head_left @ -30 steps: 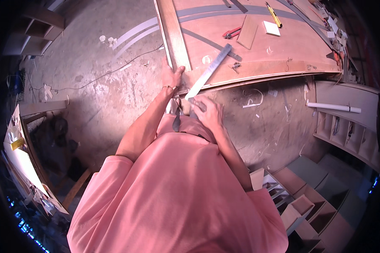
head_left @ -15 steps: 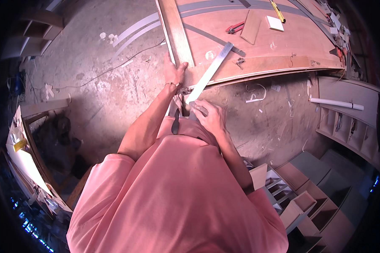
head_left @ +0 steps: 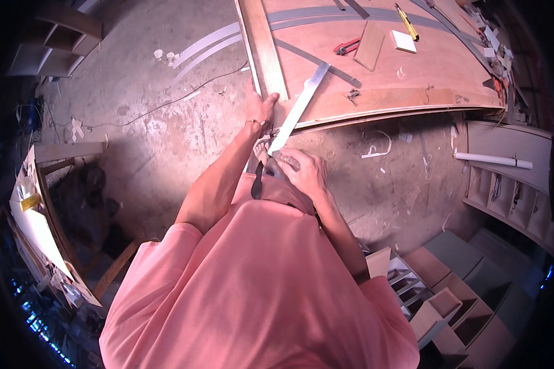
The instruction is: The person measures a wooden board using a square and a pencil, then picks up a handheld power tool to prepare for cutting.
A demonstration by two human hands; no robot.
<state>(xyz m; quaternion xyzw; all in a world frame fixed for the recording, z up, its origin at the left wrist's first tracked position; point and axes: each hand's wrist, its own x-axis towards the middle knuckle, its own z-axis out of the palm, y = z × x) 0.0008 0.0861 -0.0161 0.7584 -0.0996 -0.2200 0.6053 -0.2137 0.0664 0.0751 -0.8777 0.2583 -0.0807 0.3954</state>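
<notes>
Grasping the steel ruler near its lower end, your right hand has steadied it across the plywood sheet; your left hand stays clamped on the wooden strip, alignment holding.

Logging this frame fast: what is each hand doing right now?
Left hand: fingers on the end of the wooden plank.
Right hand: closed on the near end of the metal ruler.
</notes>
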